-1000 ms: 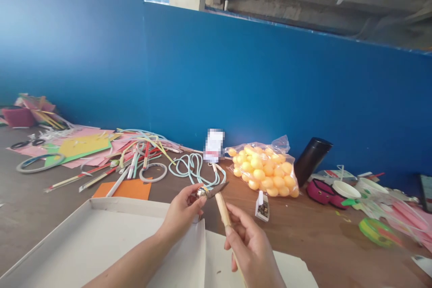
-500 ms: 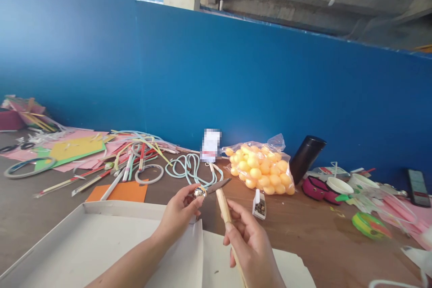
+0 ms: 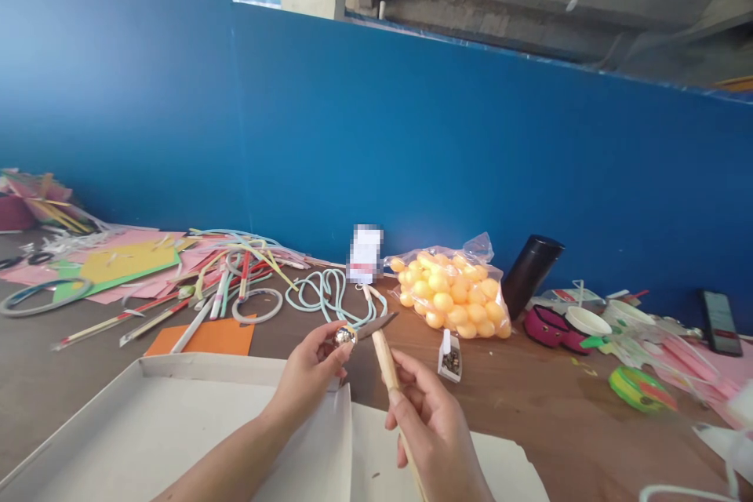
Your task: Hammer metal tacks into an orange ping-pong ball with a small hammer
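Metal ball point(image 3: 345, 336), pinched in left hand point(image 3: 311, 376) fingers, sits just left of the wooden tool point(image 3: 385, 357) tip, right hand point(image 3: 432, 427) gripping its handle.

Small shiny metal ball point(image 3: 344, 336) pinched in left hand point(image 3: 310, 376), wooden-handled blade point(image 3: 383, 357) in right hand point(image 3: 432, 431), tip touching ball

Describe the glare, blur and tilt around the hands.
Head view: the metal ball in the left hand shows a bright glint; head view: the wooden-handled tool in the right hand is sharp; head view: a pixelated patch hides something by the blue wall, whose top edge slants.
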Demonstrator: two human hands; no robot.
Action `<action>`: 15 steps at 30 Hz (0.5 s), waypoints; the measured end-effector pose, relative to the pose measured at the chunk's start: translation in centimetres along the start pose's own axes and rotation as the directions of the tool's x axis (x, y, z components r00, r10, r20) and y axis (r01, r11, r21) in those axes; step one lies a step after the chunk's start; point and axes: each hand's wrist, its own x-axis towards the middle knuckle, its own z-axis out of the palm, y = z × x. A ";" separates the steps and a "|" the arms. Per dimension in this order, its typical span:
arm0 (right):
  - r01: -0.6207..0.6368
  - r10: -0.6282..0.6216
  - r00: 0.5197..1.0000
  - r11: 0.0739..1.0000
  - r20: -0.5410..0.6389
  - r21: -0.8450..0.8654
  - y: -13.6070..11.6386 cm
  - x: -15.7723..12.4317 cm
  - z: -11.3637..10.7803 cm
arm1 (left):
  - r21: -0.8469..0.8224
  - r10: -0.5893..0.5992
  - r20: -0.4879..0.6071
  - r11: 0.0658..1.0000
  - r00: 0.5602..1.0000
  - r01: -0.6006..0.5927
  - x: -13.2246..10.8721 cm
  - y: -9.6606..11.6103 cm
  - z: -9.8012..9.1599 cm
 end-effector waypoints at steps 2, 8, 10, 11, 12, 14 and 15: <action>-0.004 0.004 1.000 1.000 0.005 0.002 0.1 0.0 0.0 | 0.011 -0.004 -0.009 1.000 1.000 0.004 0.0 0.1 0.0; -0.001 0.001 1.000 1.000 -0.004 -0.009 0.4 0.1 0.1 | -0.004 -0.001 -0.001 1.000 1.000 0.001 0.1 -0.4 -0.1; -0.007 0.007 1.000 1.000 0.001 -0.002 0.4 0.1 0.1 | 0.008 0.003 0.005 1.000 1.000 -0.003 0.2 -0.6 -0.2; -0.009 0.009 1.000 1.000 0.007 -0.005 0.4 0.1 0.1 | 0.013 0.002 0.007 1.000 1.000 -0.002 0.2 -0.6 -0.2; -0.011 0.011 1.000 1.000 0.012 -0.009 0.3 0.1 0.1 | 0.015 0.000 0.007 1.000 1.000 0.000 0.2 -0.6 -0.2; -0.006 0.006 1.000 1.000 0.015 -0.013 0.3 0.1 0.0 | 0.012 -0.002 0.006 1.000 1.000 0.002 0.2 -0.7 -0.2; -0.002 0.002 1.000 1.000 0.012 -0.010 0.3 0.1 0.0 | 0.009 -0.002 0.008 1.000 1.000 0.002 0.2 -0.7 -0.2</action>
